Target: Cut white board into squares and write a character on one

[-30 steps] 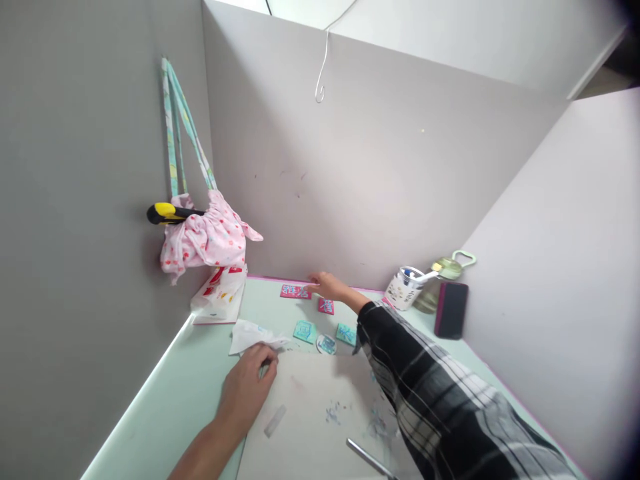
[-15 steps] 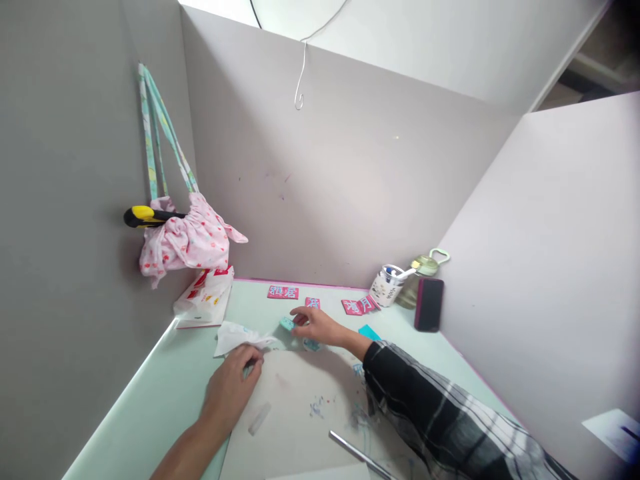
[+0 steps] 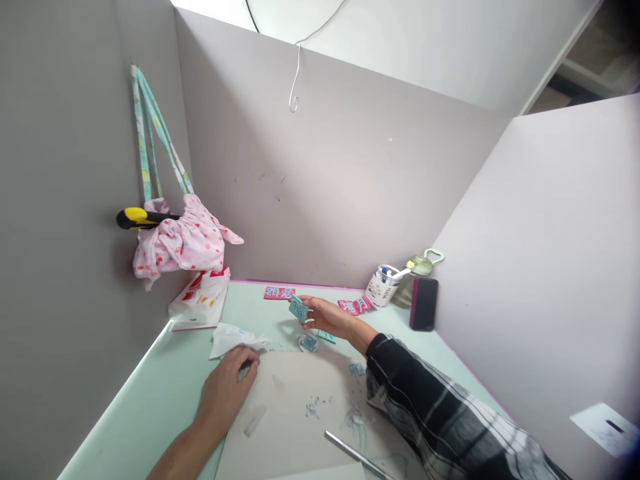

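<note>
My right hand [image 3: 330,317] holds a small green tile [image 3: 299,309] with blue characters between thumb and fingers, raised above the far part of the table. Beneath it lie a small round white piece [image 3: 309,343] with blue markings and another green tile [image 3: 327,337], partly behind the hand. My left hand [image 3: 227,383] rests loosely curled at the left edge of a grey board [image 3: 280,427], thumb apart from the fingers. A crumpled white tissue [image 3: 234,339] lies against its fingertips; I see nothing gripped in it.
Red tiles with pale characters [image 3: 279,293] lie at the back, others [image 3: 356,305] to the right. A pen cup [image 3: 384,287], a bottle [image 3: 420,267] and a phone [image 3: 424,305] stand at the back right. A metal rod [image 3: 355,455] lies on the board; a pink bag [image 3: 183,240] hangs left.
My right hand has lifted the green tile and tilted its character side into view. The round piece and second green tile show more clearly below. My left hand has stayed about where it was.
</note>
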The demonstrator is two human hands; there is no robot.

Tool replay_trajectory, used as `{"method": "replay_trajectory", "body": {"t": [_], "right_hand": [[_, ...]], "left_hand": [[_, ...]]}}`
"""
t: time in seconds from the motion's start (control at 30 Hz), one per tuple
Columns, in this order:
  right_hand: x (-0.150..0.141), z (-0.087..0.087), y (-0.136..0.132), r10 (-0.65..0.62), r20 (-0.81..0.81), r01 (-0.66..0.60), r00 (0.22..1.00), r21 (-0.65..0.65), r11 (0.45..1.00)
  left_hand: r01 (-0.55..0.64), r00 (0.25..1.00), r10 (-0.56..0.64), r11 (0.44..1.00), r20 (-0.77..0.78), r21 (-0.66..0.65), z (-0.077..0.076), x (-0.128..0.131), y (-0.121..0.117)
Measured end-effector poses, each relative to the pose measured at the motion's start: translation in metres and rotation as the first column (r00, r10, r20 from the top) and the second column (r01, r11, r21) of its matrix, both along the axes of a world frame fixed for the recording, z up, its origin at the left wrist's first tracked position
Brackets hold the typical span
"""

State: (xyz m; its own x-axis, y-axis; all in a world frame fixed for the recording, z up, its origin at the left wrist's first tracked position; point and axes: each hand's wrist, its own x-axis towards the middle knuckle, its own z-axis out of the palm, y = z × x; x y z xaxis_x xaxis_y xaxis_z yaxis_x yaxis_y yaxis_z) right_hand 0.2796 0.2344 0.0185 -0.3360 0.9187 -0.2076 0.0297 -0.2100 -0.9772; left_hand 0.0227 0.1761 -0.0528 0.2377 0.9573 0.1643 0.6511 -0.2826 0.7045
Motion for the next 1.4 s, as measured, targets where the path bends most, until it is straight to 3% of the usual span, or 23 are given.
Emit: {"method": "replay_trajectory", "body": {"t": [0.2, 0.4, 0.57, 0.77, 0.87, 1.03, 1.17, 1.27, 1.4], "right_hand": [[-0.004, -0.005, 0.011, -0.014, 0.064, 0.013, 0.998, 0.008, 1.000], [-0.001, -0.012, 0.013, -0.070, 0.286, 0.046, 0.956, 0.092, 0.995], [0.010, -0.017, 0.014, 0.008, 0.549, -0.085, 0.835, 0.115, 0.990], [0.027, -0.022, 0.018, -0.095, 0.745, -0.142, 0.661, 0.249, 0.958], [0.016, -0.028, 0.015, -0.149, 0.785, -0.200, 0.601, 0.328, 0.924], [-0.028, -0.036, -0.001, -0.164, 0.812, -0.344, 0.561, 0.409, 0.845], [-0.044, -0.033, -0.012, -0.214, 0.835, -0.383, 0.508, 0.441, 0.811], [-0.026, -0.023, -0.017, -0.248, 0.852, -0.359, 0.461, 0.435, 0.826], [0.028, -0.005, -0.016, -0.196, 0.890, -0.364, 0.411, 0.358, 0.860]], "left_hand": [[-0.002, 1.000, 0.002, 1.000, -0.002, -0.004, 0.001, 0.000, -0.001], [0.004, 1.000, -0.004, 1.000, -0.003, -0.019, -0.001, 0.000, -0.001], [0.013, 1.000, -0.013, 1.000, 0.000, -0.024, -0.002, 0.000, -0.001], [0.004, 1.000, -0.004, 0.999, 0.002, -0.034, -0.001, 0.000, -0.001], [0.001, 1.000, -0.001, 0.999, 0.001, -0.037, -0.002, 0.000, -0.001], [0.013, 1.000, -0.013, 0.999, -0.007, -0.038, -0.004, -0.001, 0.001], [0.023, 1.000, -0.023, 0.999, -0.001, -0.033, -0.008, -0.001, 0.004], [0.027, 1.000, -0.027, 0.999, -0.001, -0.026, -0.009, -0.002, 0.004], [0.020, 1.000, -0.020, 0.999, -0.016, -0.046, -0.006, -0.002, 0.002]]}}
